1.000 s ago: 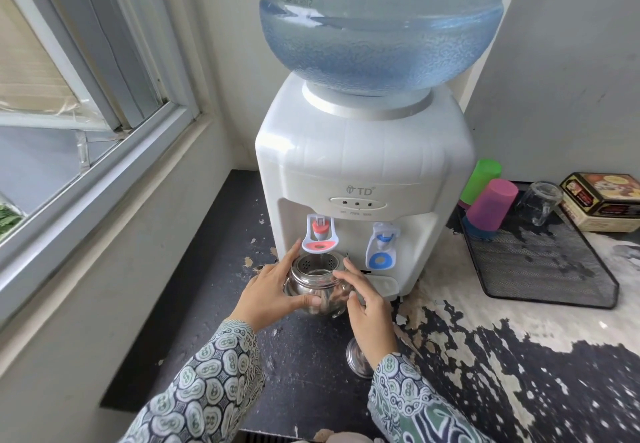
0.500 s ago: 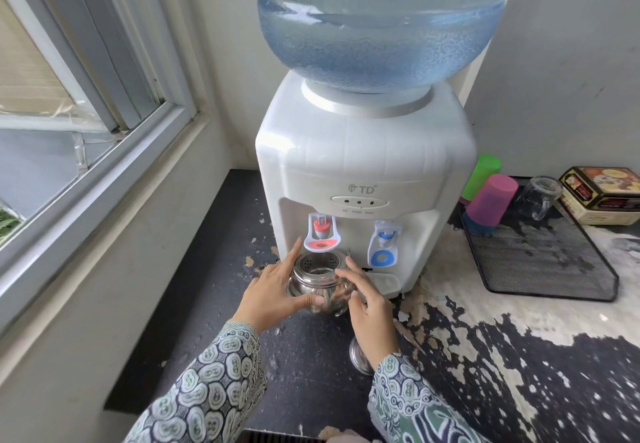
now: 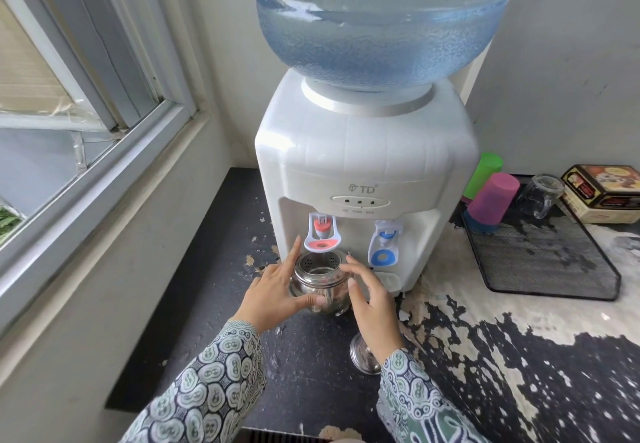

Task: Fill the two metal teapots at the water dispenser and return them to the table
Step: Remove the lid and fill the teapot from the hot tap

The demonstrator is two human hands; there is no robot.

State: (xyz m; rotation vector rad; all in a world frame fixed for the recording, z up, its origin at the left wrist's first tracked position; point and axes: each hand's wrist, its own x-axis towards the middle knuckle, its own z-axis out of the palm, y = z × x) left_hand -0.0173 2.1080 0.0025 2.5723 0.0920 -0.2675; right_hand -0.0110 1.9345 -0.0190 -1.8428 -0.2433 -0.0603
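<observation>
A round metal teapot (image 3: 320, 285) stands open-topped under the red tap (image 3: 322, 234) of the white water dispenser (image 3: 363, 168); a perforated strainer shows inside its mouth. My left hand (image 3: 277, 292) grips the pot's left side, index finger raised toward the red lever. My right hand (image 3: 372, 298) hovers just right of the pot with fingers spread, holding nothing. The pot's metal lid (image 3: 363, 354) lies on the counter, partly hidden under my right wrist. Only one teapot is in view.
The blue tap (image 3: 384, 246) is right of the red one. A black mesh tray (image 3: 540, 262) at right holds green (image 3: 485, 174) and pink (image 3: 493, 196) cups and a glass mug (image 3: 540, 194). A printed tin (image 3: 604, 193) sits behind it. A window sill (image 3: 104, 179) runs along the left.
My right hand has come off the teapot and opened slightly to its right. My left hand still holds the pot under the red tap. The view shifted up a little.
</observation>
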